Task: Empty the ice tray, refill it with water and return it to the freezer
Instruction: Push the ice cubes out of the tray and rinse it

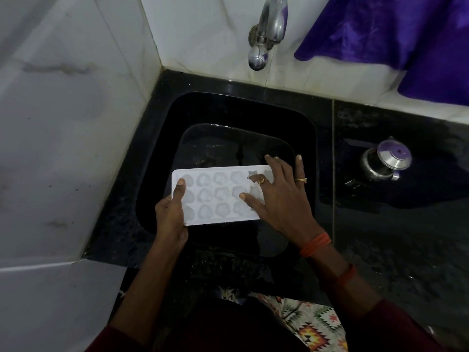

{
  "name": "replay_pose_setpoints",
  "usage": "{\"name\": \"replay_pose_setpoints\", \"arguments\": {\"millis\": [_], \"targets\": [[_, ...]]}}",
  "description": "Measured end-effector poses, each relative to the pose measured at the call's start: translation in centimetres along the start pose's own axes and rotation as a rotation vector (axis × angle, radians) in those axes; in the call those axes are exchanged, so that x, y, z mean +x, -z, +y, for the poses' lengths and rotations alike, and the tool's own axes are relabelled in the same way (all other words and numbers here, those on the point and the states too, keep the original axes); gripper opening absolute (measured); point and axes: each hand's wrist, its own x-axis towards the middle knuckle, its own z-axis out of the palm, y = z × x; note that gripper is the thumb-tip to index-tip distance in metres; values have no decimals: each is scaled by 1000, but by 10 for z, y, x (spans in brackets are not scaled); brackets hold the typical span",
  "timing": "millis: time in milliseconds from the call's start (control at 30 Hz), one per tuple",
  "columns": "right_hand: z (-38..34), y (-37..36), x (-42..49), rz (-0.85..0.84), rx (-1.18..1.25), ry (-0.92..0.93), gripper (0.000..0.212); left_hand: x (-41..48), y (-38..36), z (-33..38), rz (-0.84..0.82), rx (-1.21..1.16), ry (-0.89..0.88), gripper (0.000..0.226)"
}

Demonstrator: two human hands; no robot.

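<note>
You're holding the tray (218,196) over the sink (243,110), with the tap (269,31) hanging at 12 o'clock. Your left hand (171,214) is gripping the tray's 9 o'clock end, thumb clamping on top, fingers hidden beneath. Your right hand (281,199) is lying flat across the 3 o'clock end, fingers straight and spread apart. A steel pot (385,161) is sitting on the table (406,237) at 3 o'clock, and a purple cloth (393,34) is hanging at 1 o'clock.
</note>
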Motion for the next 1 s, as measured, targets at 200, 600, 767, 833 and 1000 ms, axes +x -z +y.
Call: {"name": "replay_pose_setpoints", "arguments": {"millis": [200, 600, 767, 833, 1000], "targets": [[-2, 5, 0, 150, 49, -10, 57, -1, -2, -1, -14, -15, 11, 29], [-8, 3, -3, 304, 94, -28, 44, -6, 3, 1, -32, -41, 14, 33], [-12, 3, -1, 312, 138, 21, 42, -8, 2, 2, -18, -49, 22, 33], [-14, 3, -1, 271, 131, 56, 43, -8, 3, 1, -22, -46, 27, 33], [-16, 2, 2, 183, 85, 82, 45, -11, 3, 3, -32, -48, 14, 31]]}}
